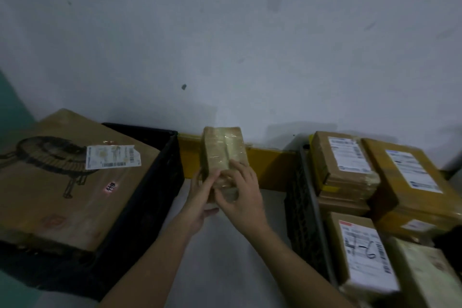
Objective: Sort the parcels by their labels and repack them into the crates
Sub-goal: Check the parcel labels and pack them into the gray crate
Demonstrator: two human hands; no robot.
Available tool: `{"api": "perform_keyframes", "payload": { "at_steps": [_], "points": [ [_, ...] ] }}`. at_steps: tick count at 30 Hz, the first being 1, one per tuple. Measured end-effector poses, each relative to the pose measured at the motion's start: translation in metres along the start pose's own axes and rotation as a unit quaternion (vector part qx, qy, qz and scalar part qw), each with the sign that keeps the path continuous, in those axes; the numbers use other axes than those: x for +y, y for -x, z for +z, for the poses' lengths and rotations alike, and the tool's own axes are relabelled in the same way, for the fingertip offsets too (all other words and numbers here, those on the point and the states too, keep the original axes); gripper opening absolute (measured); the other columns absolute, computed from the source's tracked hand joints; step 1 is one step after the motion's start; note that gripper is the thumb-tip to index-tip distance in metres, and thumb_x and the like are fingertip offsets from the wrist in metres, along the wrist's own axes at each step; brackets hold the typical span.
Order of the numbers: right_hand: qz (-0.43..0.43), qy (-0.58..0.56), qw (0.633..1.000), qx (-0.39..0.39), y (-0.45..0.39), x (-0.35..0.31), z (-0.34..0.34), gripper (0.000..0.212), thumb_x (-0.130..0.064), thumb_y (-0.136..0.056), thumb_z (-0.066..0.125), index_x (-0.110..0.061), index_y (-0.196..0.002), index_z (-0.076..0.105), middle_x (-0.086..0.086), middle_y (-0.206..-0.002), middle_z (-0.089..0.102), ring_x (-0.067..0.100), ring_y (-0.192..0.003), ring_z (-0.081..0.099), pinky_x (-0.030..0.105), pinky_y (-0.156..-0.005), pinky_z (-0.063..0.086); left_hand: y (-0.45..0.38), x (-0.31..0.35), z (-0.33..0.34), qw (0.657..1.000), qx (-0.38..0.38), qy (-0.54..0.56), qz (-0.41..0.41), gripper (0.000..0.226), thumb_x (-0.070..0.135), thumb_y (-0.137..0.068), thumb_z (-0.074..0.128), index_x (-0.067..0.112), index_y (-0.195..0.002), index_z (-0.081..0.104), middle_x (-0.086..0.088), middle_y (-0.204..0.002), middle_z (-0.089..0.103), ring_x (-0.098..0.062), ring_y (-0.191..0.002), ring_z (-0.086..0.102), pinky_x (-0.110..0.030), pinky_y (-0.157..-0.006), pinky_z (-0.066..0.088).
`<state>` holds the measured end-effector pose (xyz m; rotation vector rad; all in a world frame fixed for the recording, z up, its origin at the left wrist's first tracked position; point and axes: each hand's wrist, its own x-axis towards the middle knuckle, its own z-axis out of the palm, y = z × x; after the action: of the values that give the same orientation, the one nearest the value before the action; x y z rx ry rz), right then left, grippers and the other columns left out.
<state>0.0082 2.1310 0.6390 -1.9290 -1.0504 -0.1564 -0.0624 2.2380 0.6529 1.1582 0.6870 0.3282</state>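
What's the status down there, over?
Both hands, left hand and right hand, shut on taped parcel, held up between the crates. Left crate topped by big box; right crate full of parcels. Nothing blocking.

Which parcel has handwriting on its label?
The front parcel in the right crate: large dark handwritten marks cross its white label; the other labels show only print.

left hand (200, 197), right hand (243, 196), both clasped, forearms converging

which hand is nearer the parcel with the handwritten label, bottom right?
Right. The right hand grips the taped parcel on the side facing the handwritten-label parcel; the left hand holds the parcel's far side, toward the black crate.
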Motion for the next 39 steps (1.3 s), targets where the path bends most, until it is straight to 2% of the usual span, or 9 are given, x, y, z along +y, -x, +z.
{"api": "perform_keyframes", "payload": {
  "at_steps": [6,10,12,14,19,26,31,35,39],
  "points": [
    [0.103,-0.177,0.971,0.122,0.017,-0.035,-0.069,0.035,-0.035,-0.101,0.055,-0.03,-0.134,0.046,-0.014,-0.133,0.047,0.003,-0.126,0.045,0.03,-0.108,0.039,0.05,0.004,0.011,0.976,-0.034,0.213,-0.021,0.065,0.043,-0.079,0.066,0.011,-0.135,0.057,-0.02,-0.13,0.063,-0.04,-0.119,0.059,-0.057,-0.103,0.046],
    [0.257,-0.294,0.921,0.011,0.031,-0.044,-0.104,0.062,-0.051,-0.096,0.058,-0.028,-0.147,0.033,-0.004,-0.143,0.046,0.015,-0.126,0.052,0.039,-0.102,0.049,0.082,0.006,0.025,0.946,-0.121,0.302,-0.015,0.062,0.056,-0.091,0.044,0.016,-0.136,0.061,-0.017,-0.134,0.062,-0.039,-0.127,0.054,-0.051,-0.107,0.039],
    [0.293,-0.397,0.869,-0.032,0.038,-0.051,-0.118,0.043,-0.046,-0.099,0.055,-0.026,-0.136,0.045,-0.002,-0.129,0.06,0.015,-0.108,0.064,0.038,-0.082,0.06,0.092,0.007,0.033,0.951,-0.135,0.277,-0.013,0.06,0.057,-0.094,0.04,0.017,-0.132,0.064,-0.016,-0.133,0.062,-0.039,-0.123,0.058,-0.051,-0.106,0.04],
    [0.283,-0.42,0.862,0.001,0.044,-0.052,-0.129,0.03,-0.036,-0.101,0.055,-0.024,-0.129,0.051,0.0,-0.12,0.065,0.017,-0.101,0.068,0.039,-0.074,0.063,0.1,0.013,0.041,0.977,-0.095,0.189,0.01,0.052,0.052,-0.097,0.042,0.018,-0.128,0.065,-0.015,-0.131,0.064,-0.036,-0.116,0.064,-0.05,-0.098,0.047],
    [0.205,-0.294,0.931,0.068,0.054,-0.04,-0.151,0.044,-0.03,-0.099,0.059,-0.023,-0.139,0.044,-0.004,-0.125,0.063,0.008,-0.109,0.063,0.025,-0.086,0.056,0.115,0.029,0.066,0.99,-0.052,-0.048,0.124,0.052,0.06,-0.088,0.057,0.042,-0.136,0.05,0.009,-0.126,0.067,-0.017,-0.109,0.068,-0.043,-0.081,0.059],
    [0.178,-0.263,0.943,0.102,0.063,-0.041,-0.184,0.044,-0.034,-0.098,0.061,-0.03,-0.137,0.041,-0.018,-0.112,0.058,-0.003,-0.101,0.06,0.013,-0.076,0.051,0.136,0.038,0.107,0.981,-0.072,-0.062,0.17,0.054,0.045,-0.085,0.067,0.047,-0.135,0.048,0.014,-0.117,0.07,-0.012,-0.097,0.072,-0.039,-0.074,0.06],
    [0.232,-0.288,0.915,0.161,0.092,-0.011,-0.24,0.029,-0.038,-0.098,0.058,-0.033,-0.126,0.05,-0.005,-0.118,0.066,0.015,-0.105,0.068,0.04,-0.089,0.059,0.151,0.018,0.143,0.972,-0.128,-0.139,0.137,0.089,0.071,-0.076,0.05,0.043,-0.155,0.019,0.009,-0.152,0.041,-0.02,-0.133,0.047,-0.046,-0.101,0.044],
    [0.286,-0.225,0.896,0.253,0.124,0.021,-0.305,0.027,-0.036,-0.1,0.054,-0.027,-0.126,0.055,0.001,-0.116,0.069,0.019,-0.098,0.071,0.046,-0.086,0.06,0.161,-0.023,0.179,0.925,-0.184,-0.283,0.175,0.075,0.064,-0.089,0.046,0.036,-0.155,0.022,0.009,-0.161,0.023,-0.009,-0.143,0.024,-0.032,-0.112,0.025],
    [0.302,-0.127,0.894,0.304,0.164,0.043,-0.363,0.04,-0.039,-0.102,0.05,-0.031,-0.141,0.044,-0.002,-0.124,0.06,0.018,-0.103,0.065,0.045,-0.09,0.057,0.159,-0.071,0.217,0.769,-0.198,-0.541,0.277,0.086,0.081,-0.08,0.045,0.046,-0.153,0.016,0.014,-0.164,0.009,-0.015,-0.151,0.005,-0.047,-0.122,0.012]
  ]
}}
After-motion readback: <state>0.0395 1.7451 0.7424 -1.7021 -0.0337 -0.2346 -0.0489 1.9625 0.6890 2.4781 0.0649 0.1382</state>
